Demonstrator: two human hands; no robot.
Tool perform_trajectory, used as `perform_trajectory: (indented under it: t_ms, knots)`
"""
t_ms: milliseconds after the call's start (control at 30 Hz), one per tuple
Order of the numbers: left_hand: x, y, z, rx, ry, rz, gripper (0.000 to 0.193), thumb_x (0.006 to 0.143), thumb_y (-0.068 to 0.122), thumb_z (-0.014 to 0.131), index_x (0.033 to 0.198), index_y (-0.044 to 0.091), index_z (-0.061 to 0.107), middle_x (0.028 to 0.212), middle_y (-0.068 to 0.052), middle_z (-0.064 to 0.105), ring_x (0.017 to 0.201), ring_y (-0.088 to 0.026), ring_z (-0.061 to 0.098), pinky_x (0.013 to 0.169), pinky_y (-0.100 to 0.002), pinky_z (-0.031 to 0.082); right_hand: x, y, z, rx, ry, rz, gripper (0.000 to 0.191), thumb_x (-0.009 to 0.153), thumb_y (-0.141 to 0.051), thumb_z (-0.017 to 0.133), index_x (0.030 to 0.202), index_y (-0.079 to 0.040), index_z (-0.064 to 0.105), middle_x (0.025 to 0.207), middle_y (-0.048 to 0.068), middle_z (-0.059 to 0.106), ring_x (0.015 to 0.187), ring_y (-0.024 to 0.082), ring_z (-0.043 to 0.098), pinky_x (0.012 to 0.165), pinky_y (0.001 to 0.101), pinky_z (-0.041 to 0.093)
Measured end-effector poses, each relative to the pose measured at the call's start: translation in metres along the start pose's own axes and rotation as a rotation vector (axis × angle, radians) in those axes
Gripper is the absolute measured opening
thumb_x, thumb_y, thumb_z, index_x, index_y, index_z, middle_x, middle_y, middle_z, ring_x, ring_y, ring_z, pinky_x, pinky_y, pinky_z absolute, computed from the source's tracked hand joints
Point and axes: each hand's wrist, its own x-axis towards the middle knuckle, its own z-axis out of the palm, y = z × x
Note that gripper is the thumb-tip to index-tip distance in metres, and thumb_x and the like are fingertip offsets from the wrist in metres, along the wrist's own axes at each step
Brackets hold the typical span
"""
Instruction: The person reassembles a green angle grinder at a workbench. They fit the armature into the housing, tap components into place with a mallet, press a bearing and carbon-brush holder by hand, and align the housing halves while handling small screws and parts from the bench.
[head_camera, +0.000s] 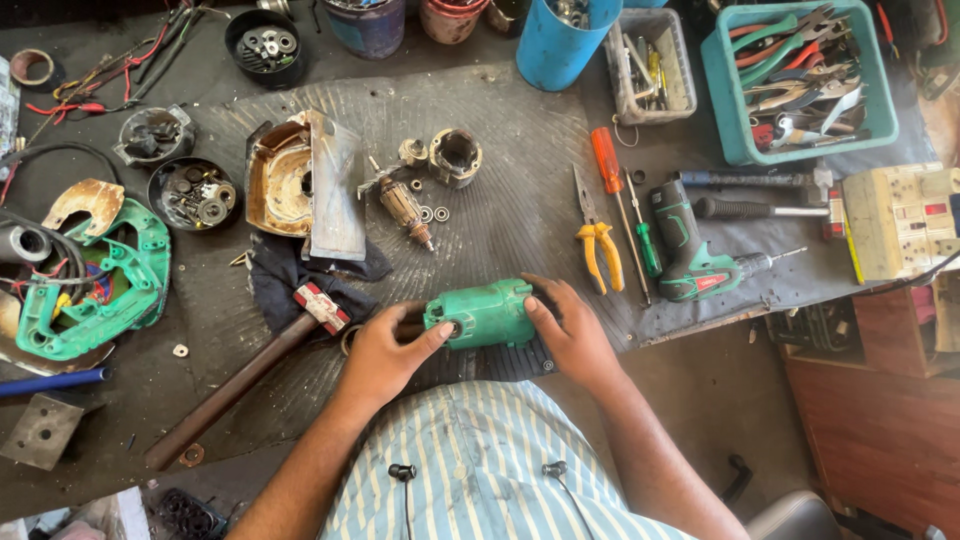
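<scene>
Head view: both hands are closing on a green motor housing (484, 314) at the near edge of the bench (520, 200), just in front of the person's striped shirt. The left hand (385, 355) is wrapping its open end, thumb pressing against the round bore, while the right hand (572, 330) is cupping the far end, fingers curled over the top; each grip is pressing on the housing, not spread.

The housing is sitting close to the bench edge, so if either grip is loosening it could be rolling off toward the lap. A thumb at the bore could be getting nicked on a sharp rim. Just left of the grip a hammer (250, 375) is lying with its head touching a dark rag, and an elbow swing could be knocking it. Beyond the grip, the copper-wound rotor (405, 208) and small washers are lying loose and could be scattering if the ribbed mat is tugged.
</scene>
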Motion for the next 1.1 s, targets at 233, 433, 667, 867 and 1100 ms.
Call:
perform_trajectory:
  t_ms: [233,433,667,867,1100]
  knots:
    - [0.002,-0.007,0.004,-0.133,-0.040,-0.073,0.062,0.080,0.034,0.082,0.126,-0.004,0.063,0.109,-0.015,0.078,0.100,-0.020,0.076,0.087,-0.032,0.060,0.000,0.003,0.003,-0.024,0.005,0.014,0.048,0.103,-0.038,0.052,0.141,-0.008,0.059,0.120,0.017,0.066,0.120,0.034,0.062,0.101,0.0397,0.046]
    - [0.001,-0.006,0.006,-0.365,-0.026,0.082,0.064,0.082,0.019,0.082,0.134,-0.006,0.053,0.126,-0.016,0.067,0.117,-0.022,0.068,0.099,-0.036,0.059,-0.001,0.007,0.003,0.125,0.031,-0.103,0.053,0.104,-0.037,0.053,0.146,-0.005,0.055,0.127,0.017,0.061,0.125,0.030,0.059,0.109,0.0388,0.043]
    - [-0.009,0.005,0.001,-0.427,-0.026,0.231,0.064,0.083,0.018,0.084,0.133,-0.008,0.055,0.126,-0.018,0.067,0.118,-0.023,0.069,0.104,-0.037,0.058,0.001,0.009,0.003,0.561,-0.012,-0.184,0.069,0.101,-0.042,0.061,0.152,0.000,0.043,0.149,0.016,0.051,0.142,0.027,0.047,0.120,0.0386,0.036]
    - [-0.006,0.003,0.001,-0.483,-0.030,0.148,0.069,0.077,0.021,0.086,0.132,-0.007,0.055,0.123,-0.018,0.070,0.115,-0.023,0.071,0.100,-0.036,0.061,0.002,0.009,0.006,0.620,0.003,-0.106,0.077,0.097,-0.046,0.065,0.154,0.001,0.043,0.143,0.016,0.057,0.138,0.025,0.052,0.117,0.0378,0.038]
    - [-0.004,-0.002,0.000,-0.451,-0.042,0.090,0.069,0.077,0.022,0.085,0.133,-0.006,0.056,0.121,-0.018,0.071,0.114,-0.023,0.071,0.097,-0.035,0.062,0.003,0.010,0.007,0.626,-0.001,-0.066,0.079,0.095,-0.049,0.066,0.153,0.000,0.044,0.140,0.016,0.060,0.134,0.024,0.054,0.115,0.0376,0.040]
